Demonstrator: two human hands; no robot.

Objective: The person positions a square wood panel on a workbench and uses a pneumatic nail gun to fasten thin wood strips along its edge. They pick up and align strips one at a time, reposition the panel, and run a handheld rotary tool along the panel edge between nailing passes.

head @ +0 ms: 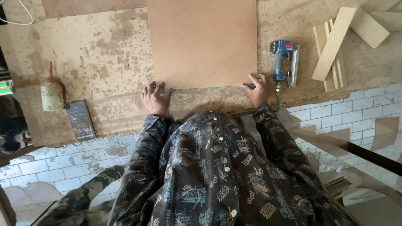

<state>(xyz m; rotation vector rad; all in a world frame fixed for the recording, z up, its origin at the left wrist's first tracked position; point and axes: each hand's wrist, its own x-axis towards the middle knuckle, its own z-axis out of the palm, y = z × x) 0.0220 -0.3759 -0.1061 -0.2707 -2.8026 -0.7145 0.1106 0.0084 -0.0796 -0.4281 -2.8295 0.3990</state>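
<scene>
The brown board (202, 42) runs off the top edge, its far end unseen. The phone's (80, 119) lit screen is too small to make out. The nail gun's (284, 62) hose slips out of sight under the worktable's (104, 62) edge.

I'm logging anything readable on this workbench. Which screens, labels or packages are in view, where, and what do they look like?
Smartphone: flat on the workbench's left edge, dark lit rectangular screen.
Glue bottle: beside it, pale, red nozzle, no label discernible.
Blue nail gun: near the right hand, small red label.
</scene>
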